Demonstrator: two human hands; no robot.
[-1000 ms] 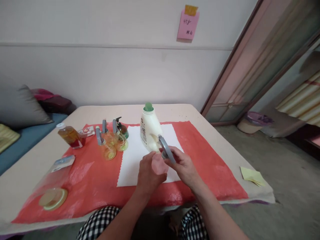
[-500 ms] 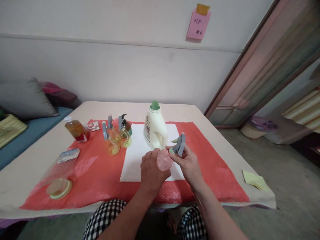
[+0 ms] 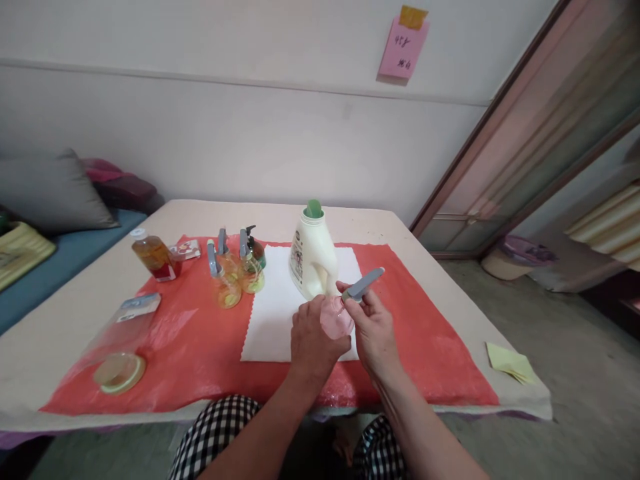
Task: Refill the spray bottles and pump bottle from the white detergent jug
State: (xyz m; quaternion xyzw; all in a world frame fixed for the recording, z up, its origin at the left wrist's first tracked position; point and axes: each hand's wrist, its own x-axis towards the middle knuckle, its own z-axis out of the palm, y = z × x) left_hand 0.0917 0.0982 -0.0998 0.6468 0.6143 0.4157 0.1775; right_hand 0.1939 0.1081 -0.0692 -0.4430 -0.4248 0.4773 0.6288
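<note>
My left hand [image 3: 315, 337] is wrapped round a small clear pink bottle [image 3: 336, 318], its mouth tilted up toward the right. My right hand [image 3: 375, 327] grips a grey trigger spray head [image 3: 364, 285] at the mouth of that bottle. Whether the head is seated on the neck or held just off it, I cannot tell. Right behind my hands a large cream jug [image 3: 313, 257] stands upright, with a green piece [image 3: 314, 209] in its open mouth. Under the jug lies a white cloth [image 3: 267, 327].
To the left stand several clear spray bottles [image 3: 229, 293] and a dark green pump bottle [image 3: 258, 253]. Farther left are a bottle of amber liquid [image 3: 156, 257], a plastic pouch [image 3: 133, 323] and a round lidded container [image 3: 120, 373]. Yellow paper notes [image 3: 510, 361] lie near the right edge.
The spray head has swung from upright to leaning right in my right hand. The pink bottle and my left hand have shifted slightly right.
</note>
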